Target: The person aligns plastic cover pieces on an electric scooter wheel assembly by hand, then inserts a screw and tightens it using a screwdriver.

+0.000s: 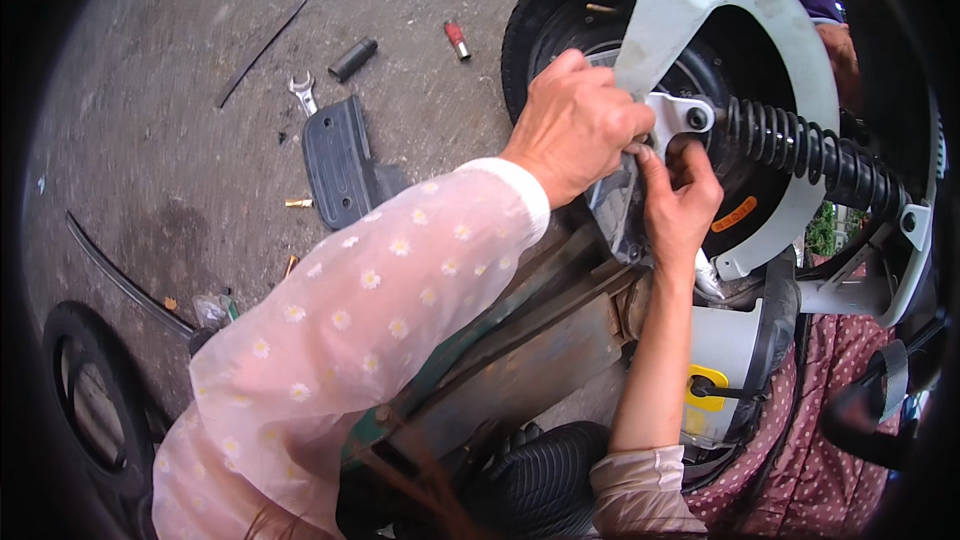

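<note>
Your flowered sleeve (pixel 370 290) lies nearest, leading to your left hand (pixel 585 120), fingers curled in against the pale bracket (pixel 668 112) at the left end of the black spring shock (pixel 800 145). On its near side, your right hand (pixel 683 202) bends thumb and fingers inward; I cannot tell whether either hand clamps anything. You seem to be fitting or freeing something there, calling for steady fingertips.

head: left fisheye | faces down | near left hand (pixel 580 125), right hand (pixel 684 202)
</note>
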Demonstrator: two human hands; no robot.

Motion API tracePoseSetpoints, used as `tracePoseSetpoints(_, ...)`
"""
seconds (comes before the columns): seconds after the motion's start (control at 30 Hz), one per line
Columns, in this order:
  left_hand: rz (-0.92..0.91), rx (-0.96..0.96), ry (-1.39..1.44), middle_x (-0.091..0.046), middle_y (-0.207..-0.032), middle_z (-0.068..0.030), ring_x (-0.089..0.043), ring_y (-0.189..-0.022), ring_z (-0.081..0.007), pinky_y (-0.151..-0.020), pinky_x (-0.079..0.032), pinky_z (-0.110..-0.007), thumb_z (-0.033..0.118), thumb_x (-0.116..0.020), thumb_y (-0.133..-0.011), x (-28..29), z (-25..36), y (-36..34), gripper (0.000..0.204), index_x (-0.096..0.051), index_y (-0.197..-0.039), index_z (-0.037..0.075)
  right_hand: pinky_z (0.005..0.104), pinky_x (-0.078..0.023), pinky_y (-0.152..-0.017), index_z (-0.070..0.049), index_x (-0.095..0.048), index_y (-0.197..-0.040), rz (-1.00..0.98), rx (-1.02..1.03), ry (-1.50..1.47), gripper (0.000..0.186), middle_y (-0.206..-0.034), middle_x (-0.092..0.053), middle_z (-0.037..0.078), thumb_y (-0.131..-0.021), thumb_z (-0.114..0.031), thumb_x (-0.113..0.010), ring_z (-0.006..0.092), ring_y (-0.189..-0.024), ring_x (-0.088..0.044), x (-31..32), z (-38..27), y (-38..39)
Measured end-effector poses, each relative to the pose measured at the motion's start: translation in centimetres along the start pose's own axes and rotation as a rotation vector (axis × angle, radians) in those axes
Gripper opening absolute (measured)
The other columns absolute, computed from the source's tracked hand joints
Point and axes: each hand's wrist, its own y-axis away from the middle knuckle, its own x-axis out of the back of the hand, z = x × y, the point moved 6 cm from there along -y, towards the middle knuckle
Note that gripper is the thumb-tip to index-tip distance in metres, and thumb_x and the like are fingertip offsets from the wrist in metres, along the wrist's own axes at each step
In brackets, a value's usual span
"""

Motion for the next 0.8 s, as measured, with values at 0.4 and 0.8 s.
tracePoseSetpoints(0.4, -0.12, 0.2, 0.138, -0.064, -0.072, -0.0043, -0.058, -0.068, -0.0191, -0.064, -0.046, -0.029, 0.005, -0.076, -0.058, -0.3, 0.4, -0.5, 0.017, -0.065, -0.071, 0.004, 0.0451, -0.047, -0.057, 0.0, -0.05, -0.075, 0.016, 0.013, -0.049, 0.017, -0.066, -0.058, 0.021, -0.07, -0.009, -0.064, 0.0393, -0.063, -0.058, 0.3, 0.1, 0.1)
tracePoseSetpoints(0.8, -0.113, 0.249, 0.217, -0.064, -0.072, -0.0071, -0.059, -0.066, -0.0179, -0.061, -0.047, -0.028, -0.003, -0.075, -0.059, -0.6, 0.2, 0.1, 0.018, -0.062, -0.069, 0.002, 0.0452, -0.047, -0.065, -0.001, -0.049, -0.076, 0.0, -0.024, -0.094, 0.012, -0.069, -0.059, 0.018, -0.072, -0.009, -0.058, 0.0376, -0.068, -0.06, 0.6, -0.1, 0.5)
